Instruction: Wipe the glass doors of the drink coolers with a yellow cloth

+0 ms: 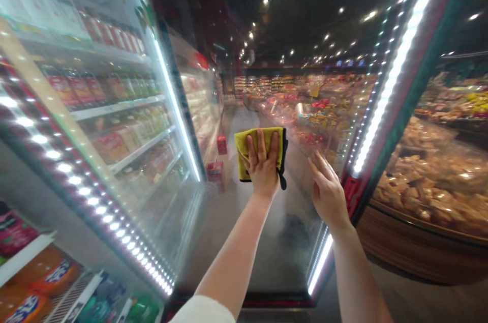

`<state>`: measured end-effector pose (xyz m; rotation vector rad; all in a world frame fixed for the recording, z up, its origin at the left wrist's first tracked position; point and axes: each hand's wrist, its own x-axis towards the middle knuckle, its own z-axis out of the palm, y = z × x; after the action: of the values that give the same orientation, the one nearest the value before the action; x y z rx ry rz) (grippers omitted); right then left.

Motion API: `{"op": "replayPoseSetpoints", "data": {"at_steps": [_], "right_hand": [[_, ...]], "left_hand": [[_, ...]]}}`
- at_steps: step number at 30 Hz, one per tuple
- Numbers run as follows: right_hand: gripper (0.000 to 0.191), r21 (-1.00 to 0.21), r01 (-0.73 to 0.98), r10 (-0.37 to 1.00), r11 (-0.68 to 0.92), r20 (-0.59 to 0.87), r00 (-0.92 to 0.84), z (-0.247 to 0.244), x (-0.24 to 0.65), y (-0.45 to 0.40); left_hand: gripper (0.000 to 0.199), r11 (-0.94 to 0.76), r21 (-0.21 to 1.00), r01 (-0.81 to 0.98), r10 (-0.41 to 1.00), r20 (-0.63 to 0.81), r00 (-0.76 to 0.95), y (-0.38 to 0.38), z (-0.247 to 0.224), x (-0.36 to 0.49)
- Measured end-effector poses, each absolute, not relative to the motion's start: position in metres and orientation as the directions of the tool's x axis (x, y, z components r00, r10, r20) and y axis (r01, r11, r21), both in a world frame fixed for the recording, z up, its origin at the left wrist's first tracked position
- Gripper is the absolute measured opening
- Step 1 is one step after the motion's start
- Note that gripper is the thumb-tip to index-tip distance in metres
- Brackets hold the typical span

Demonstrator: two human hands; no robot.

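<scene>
My left hand (263,163) presses a folded yellow cloth (242,152) with a dark edge flat against the glass door (274,241), its fingers spread over the cloth. To the right, my right hand (327,188) is near the door's right frame, fingers stretched upward and fairly close together, with no object visible in it. Whether its fingertips touch the glass is hard to tell. A bright light strip (400,53) runs along the door's right edge.
Shelves of bottles (110,84) show behind glass at the left, with orange bottles (46,272) at the lower left. A heaped produce display (430,180) stands at the right. Red boxes (215,170) appear through the glass.
</scene>
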<state>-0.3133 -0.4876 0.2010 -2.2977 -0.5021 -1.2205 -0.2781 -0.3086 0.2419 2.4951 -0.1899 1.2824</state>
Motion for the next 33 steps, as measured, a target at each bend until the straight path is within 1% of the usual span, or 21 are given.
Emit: {"op": "replayPoseSetpoints", "data": {"at_steps": [3,5,6,8,11,13,15,17,19,21,22,24,26,28,30,32,33], "right_hand": [[0.083,-0.249,0.578,0.146,-0.777,0.822,0.55,0.206,-0.311,-0.499],[0.08,-0.245,0.615,0.178,-0.75,0.82,0.544,0.208,-0.308,-0.508],[0.078,-0.243,0.628,0.185,-0.739,0.823,0.536,0.209,-0.307,-0.513],[0.074,-0.241,0.639,0.178,-0.73,0.836,0.519,0.211,-0.303,-0.52],[0.069,-0.237,0.642,0.153,-0.729,0.858,0.49,0.215,-0.3,-0.528],[0.065,-0.226,0.648,0.15,-0.727,0.869,0.472,0.219,-0.298,-0.533],[0.06,-0.213,0.653,0.144,-0.727,0.882,0.448,0.221,-0.297,-0.539],[0.058,-0.204,0.651,0.121,-0.731,0.9,0.419,0.221,-0.294,-0.545],[0.057,-0.202,0.648,0.097,-0.734,0.913,0.395,0.217,-0.291,-0.551],[0.056,-0.205,0.653,0.085,-0.729,0.919,0.385,0.212,-0.288,-0.555],[0.056,-0.207,0.658,0.081,-0.725,0.922,0.379,0.21,-0.286,-0.558],[0.055,-0.208,0.667,0.071,-0.716,0.928,0.366,0.207,-0.285,-0.561],[0.055,-0.214,0.67,0.061,-0.711,0.93,0.361,0.207,-0.286,-0.564],[0.058,-0.215,0.681,0.057,-0.7,0.934,0.353,0.21,-0.287,-0.566],[0.061,-0.204,0.704,0.06,-0.681,0.942,0.331,0.213,-0.289,-0.569],[0.062,-0.194,0.719,0.06,-0.667,0.948,0.311,0.216,-0.29,-0.572],[0.062,-0.197,0.72,0.056,-0.666,0.949,0.311,0.217,-0.291,-0.573]], "left_hand": [[0.063,-0.948,0.069,-0.31,-0.127,0.813,0.568,-0.322,0.211,-0.275],[0.061,-0.947,0.023,-0.321,-0.175,0.8,0.574,-0.319,0.188,-0.275],[0.061,-0.951,0.027,-0.307,-0.167,0.792,0.587,-0.315,0.181,-0.276],[0.06,-0.967,0.081,-0.24,-0.089,0.778,0.622,-0.311,0.18,-0.278],[0.062,-0.969,0.209,-0.13,0.086,0.781,0.619,-0.322,0.212,-0.278],[0.063,-0.957,0.269,-0.11,0.156,0.794,0.587,-0.342,0.24,-0.276],[0.063,-0.961,0.246,-0.128,0.131,0.808,0.574,-0.363,0.258,-0.273],[0.062,-0.972,0.166,-0.164,0.043,0.819,0.572,-0.377,0.257,-0.272],[0.06,-0.976,0.081,-0.204,-0.054,0.812,0.581,-0.378,0.238,-0.275],[0.058,-0.973,0.051,-0.223,-0.1,0.783,0.615,-0.369,0.211,-0.28],[0.058,-0.974,0.07,-0.216,-0.087,0.765,0.638,-0.362,0.2,-0.283],[0.058,-0.972,0.164,-0.168,0.012,0.748,0.663,-0.35,0.191,-0.285],[0.059,-0.95,0.279,-0.137,0.134,0.766,0.629,-0.348,0.203,-0.282],[0.06,-0.919,0.358,-0.168,0.209,0.8,0.562,-0.357,0.232,-0.275],[0.06,-0.901,0.371,-0.223,0.214,0.831,0.514,-0.374,0.265,-0.266],[0.061,-0.916,0.313,-0.251,0.164,0.864,0.476,-0.391,0.283,-0.261],[0.062,-0.93,0.263,-0.259,0.118,0.876,0.467,-0.397,0.283,-0.259]]}}
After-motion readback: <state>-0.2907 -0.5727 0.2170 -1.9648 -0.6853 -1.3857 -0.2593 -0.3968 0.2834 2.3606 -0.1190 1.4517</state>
